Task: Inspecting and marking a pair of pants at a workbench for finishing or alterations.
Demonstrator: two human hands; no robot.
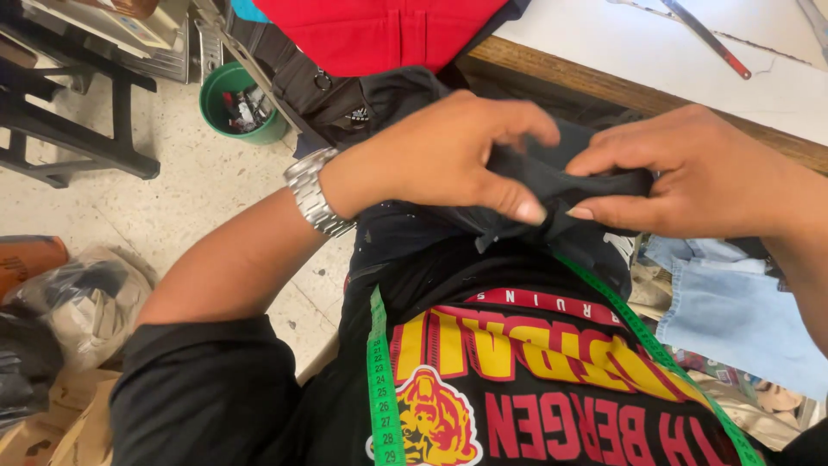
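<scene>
Both my hands pinch a piece of black fabric held up in front of my chest. My left hand grips its left part with thumb and fingers; a silver wristwatch sits on that wrist. My right hand holds the right part, thumb tips of both hands nearly meeting. A green measuring tape hangs around my neck over a black printed shirt. More black cloth trails from the piece toward the table edge.
A wooden-edged table with a white top lies ahead, red fabric draped over its corner. A green bucket stands on the speckled floor. Light blue denim lies at right, plastic bags at left, and a dark metal frame.
</scene>
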